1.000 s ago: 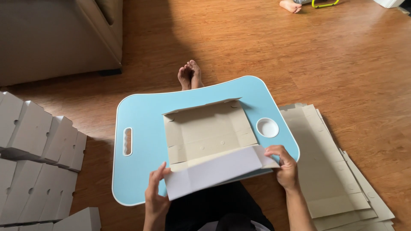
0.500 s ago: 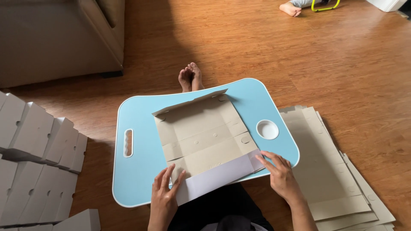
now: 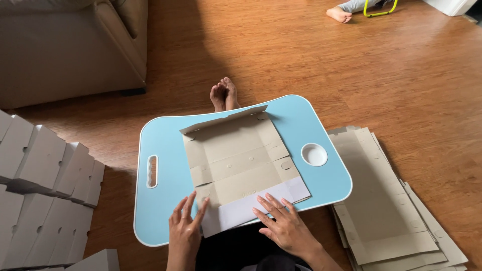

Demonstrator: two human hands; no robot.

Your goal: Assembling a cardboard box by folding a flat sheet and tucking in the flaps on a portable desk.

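A flat cardboard box blank [image 3: 236, 158] lies unfolded on a light blue lap tray [image 3: 165, 145], grey-brown inside up, its far flap slightly raised. The near flap shows its white side and is folded down toward me. My left hand [image 3: 185, 228] lies flat with fingers spread at the blank's near left corner. My right hand [image 3: 283, 223] presses flat on the white flap at the near right. Neither hand grips anything. My bare feet [image 3: 224, 94] stick out beyond the tray.
A stack of flat cardboard blanks [image 3: 386, 200] lies on the wooden floor to the right. Several assembled white boxes [image 3: 45, 170] stand at left. A beige sofa [image 3: 70, 45] is far left. Another person's foot [image 3: 339, 14] shows at top.
The white near flap, held up a second ago, has been pushed down flat. Both hands moved from gripping its ends to pressing on it. The blank has shifted left and turned slightly.
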